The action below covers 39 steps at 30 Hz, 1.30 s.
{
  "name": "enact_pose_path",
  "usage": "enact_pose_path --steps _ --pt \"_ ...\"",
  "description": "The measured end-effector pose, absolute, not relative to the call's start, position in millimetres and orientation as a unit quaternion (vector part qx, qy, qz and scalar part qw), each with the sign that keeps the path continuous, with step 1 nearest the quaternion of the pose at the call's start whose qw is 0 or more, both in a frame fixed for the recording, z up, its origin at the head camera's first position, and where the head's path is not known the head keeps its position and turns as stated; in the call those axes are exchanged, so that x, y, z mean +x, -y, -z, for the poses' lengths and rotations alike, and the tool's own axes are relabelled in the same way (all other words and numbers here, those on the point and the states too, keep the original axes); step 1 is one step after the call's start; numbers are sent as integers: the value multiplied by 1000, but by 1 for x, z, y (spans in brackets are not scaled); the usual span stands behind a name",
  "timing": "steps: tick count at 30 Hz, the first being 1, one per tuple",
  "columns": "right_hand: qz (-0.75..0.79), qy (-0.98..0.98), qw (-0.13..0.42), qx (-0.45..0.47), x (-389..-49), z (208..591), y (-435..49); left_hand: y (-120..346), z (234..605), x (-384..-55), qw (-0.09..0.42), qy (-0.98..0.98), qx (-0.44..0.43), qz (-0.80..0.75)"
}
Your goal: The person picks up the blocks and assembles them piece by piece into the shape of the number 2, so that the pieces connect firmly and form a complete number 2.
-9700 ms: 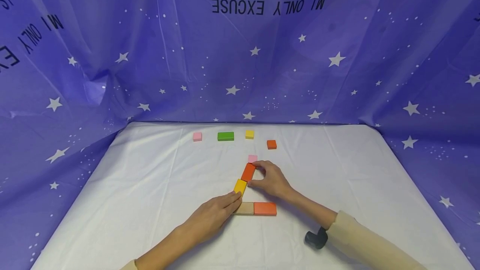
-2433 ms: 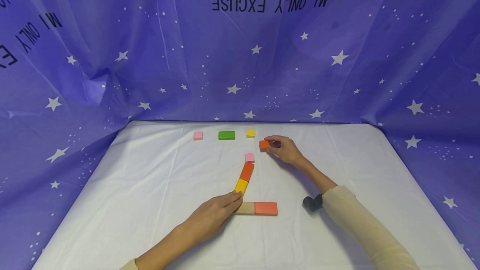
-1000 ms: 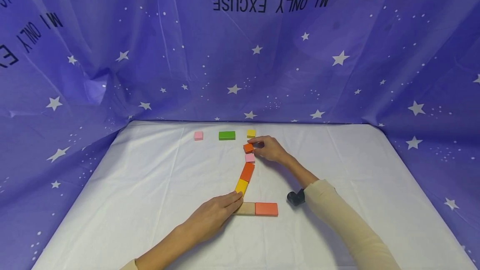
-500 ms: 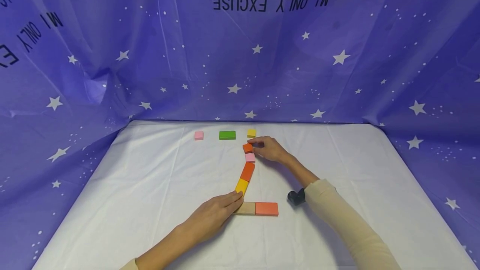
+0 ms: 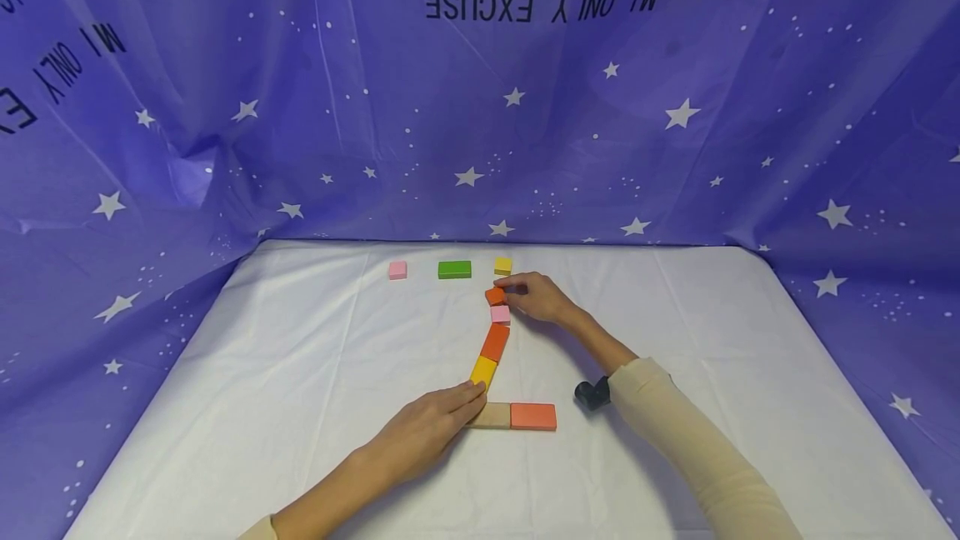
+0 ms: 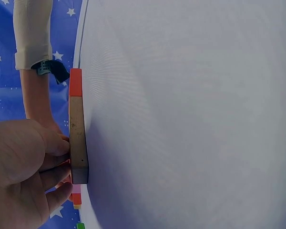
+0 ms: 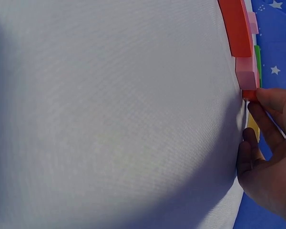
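Note:
In the head view my right hand [image 5: 538, 298] pinches a small orange block [image 5: 494, 297] between thumb and fingers, at the far end of a slanting row. Right behind it come a small pink block [image 5: 500, 316], a red-orange rectangular block [image 5: 495, 343] and a yellow block [image 5: 482, 372]. My left hand [image 5: 423, 432] rests its extended fingers on the near end of the yellow block, by a plain wooden block [image 5: 491, 416]. The left wrist view has the left thumb [image 6: 56, 143] beside that wooden block. A coral block [image 5: 534, 417] continues it to the right.
Towards the back of the white-covered table [image 5: 300, 373] lie a pink block [image 5: 397, 271], a green block [image 5: 454, 270] and a yellow cube-like block [image 5: 502, 266]. A dark wrist device [image 5: 592, 394] hangs at the right sleeve. A purple starry cloth [image 5: 465, 132] rises behind.
My right hand has let go of the red-orange block, taken the orange block from the right and brought it left to the row's end by the pink one. The left hand has stayed put.

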State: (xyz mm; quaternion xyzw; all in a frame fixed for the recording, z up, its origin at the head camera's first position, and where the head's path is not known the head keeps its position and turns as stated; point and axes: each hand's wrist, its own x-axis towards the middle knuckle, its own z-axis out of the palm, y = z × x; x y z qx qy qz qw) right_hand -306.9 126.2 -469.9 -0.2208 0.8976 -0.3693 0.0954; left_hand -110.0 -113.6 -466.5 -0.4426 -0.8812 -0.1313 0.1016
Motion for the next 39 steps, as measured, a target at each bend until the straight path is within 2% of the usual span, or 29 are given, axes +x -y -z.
enact_pose_path --steps 32,39 --pt "382 -890 97 -228 -305 468 -127 113 465 -110 96 884 -442 118" --pt "409 -884 71 -215 -308 471 -127 113 466 -110 96 884 -442 118"
